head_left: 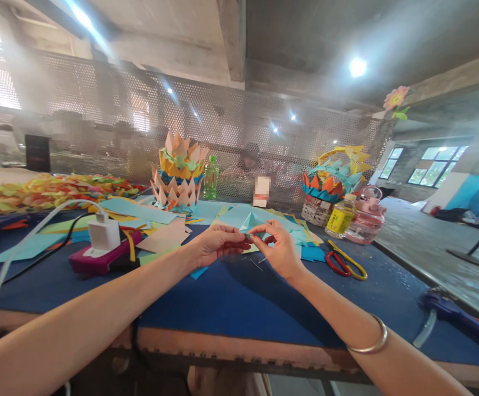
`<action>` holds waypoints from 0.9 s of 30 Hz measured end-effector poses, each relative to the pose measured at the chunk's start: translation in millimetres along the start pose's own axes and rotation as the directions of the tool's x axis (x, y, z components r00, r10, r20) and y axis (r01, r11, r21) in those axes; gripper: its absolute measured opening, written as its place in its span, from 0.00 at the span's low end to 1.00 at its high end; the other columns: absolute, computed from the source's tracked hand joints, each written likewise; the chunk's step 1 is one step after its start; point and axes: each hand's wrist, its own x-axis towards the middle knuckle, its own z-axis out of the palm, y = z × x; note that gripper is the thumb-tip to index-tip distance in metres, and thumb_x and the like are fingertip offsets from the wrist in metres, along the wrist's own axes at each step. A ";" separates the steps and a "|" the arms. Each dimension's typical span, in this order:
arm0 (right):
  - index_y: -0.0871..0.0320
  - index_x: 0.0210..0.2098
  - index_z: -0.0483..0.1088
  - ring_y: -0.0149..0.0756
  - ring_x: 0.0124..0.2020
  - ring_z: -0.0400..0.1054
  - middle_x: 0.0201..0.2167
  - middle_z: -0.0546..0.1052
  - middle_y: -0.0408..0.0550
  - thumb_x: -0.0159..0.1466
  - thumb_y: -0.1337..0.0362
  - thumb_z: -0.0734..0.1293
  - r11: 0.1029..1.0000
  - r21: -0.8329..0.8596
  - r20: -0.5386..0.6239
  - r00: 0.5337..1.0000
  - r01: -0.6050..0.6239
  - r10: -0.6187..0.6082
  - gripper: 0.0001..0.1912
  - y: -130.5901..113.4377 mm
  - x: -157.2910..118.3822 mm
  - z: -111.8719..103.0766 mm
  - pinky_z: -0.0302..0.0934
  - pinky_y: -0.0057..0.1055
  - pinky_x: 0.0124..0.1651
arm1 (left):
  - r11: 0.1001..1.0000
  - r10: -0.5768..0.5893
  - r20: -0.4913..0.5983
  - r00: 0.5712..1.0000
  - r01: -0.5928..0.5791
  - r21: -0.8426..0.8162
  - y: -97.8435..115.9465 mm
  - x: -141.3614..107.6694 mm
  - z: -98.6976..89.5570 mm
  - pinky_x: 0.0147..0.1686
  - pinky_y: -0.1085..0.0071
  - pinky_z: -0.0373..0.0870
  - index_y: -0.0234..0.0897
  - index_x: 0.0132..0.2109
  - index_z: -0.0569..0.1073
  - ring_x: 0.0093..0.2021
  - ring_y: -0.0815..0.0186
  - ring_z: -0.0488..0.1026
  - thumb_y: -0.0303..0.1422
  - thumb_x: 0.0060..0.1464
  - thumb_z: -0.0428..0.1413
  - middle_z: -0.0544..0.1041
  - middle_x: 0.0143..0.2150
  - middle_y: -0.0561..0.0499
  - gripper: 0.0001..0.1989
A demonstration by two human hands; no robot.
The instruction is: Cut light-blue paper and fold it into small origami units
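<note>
Between my two hands, just above the table's middle, is a small piece of light blue folded paper (249, 223) with a pointed top. My left hand (223, 242) pinches its lower left edge, fingers curled. From the other side my right hand (278, 247) grips the lower right edge between thumb and fingers; a silver bangle circles that wrist. Behind the hands lie loose sheets of light blue paper (295, 234) and a peach sheet (163, 237). Scissors (344, 264) with red and yellow handles rest to the right of my right hand.
A layered paper basket (177, 179) stands behind, with another handled paper basket (325, 190) at right. Bottles (340, 217) stand near it. A purple power strip (94, 257) with a white charger sits left. A blue glue gun (449, 311) lies at the right edge.
</note>
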 end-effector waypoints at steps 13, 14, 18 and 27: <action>0.50 0.32 0.75 0.30 0.30 0.63 0.41 0.68 0.46 0.55 0.63 0.65 0.999 0.027 -0.015 0.999 -0.046 0.047 0.07 7.5 0.9 0.6 0.63 0.31 0.32 | 0.999 -0.021 0.014 1.000 0.022 -0.049 4.9 -3.9 4.0 0.36 0.75 0.69 0.29 0.31 0.76 0.35 0.65 0.76 0.27 0.45 0.59 0.79 0.32 0.44 0.04; 0.50 0.32 0.75 0.30 0.30 0.63 0.41 0.68 0.46 0.55 0.63 0.65 0.997 0.035 -0.011 0.998 -0.064 0.065 0.07 6.5 1.0 0.5 0.62 0.30 0.32 | 0.998 -0.024 0.015 1.000 0.025 -0.055 5.0 -4.2 4.4 0.36 0.75 0.69 0.29 0.31 0.76 0.35 0.66 0.76 0.26 0.45 0.58 0.79 0.32 0.44 0.04; 0.51 0.31 0.75 0.30 0.31 0.63 0.41 0.67 0.47 0.55 0.63 0.65 0.995 0.050 0.000 0.996 -0.087 0.087 0.07 3.4 1.1 -0.1 0.62 0.29 0.32 | 0.996 -0.049 0.013 0.999 0.050 -0.078 5.8 -5.4 5.7 0.36 0.75 0.69 0.29 0.31 0.76 0.34 0.67 0.76 0.26 0.45 0.57 0.79 0.31 0.45 0.04; 0.54 0.33 0.74 0.30 0.33 0.64 0.37 0.68 0.47 0.56 0.65 0.63 0.997 0.047 0.030 0.998 -0.065 0.063 0.08 -0.6 1.2 -0.1 0.61 0.27 0.32 | 0.993 -0.040 0.019 0.999 0.042 -0.107 5.3 -5.8 5.9 0.35 0.77 0.70 0.29 0.31 0.77 0.31 0.69 0.75 0.26 0.45 0.59 0.79 0.29 0.45 0.04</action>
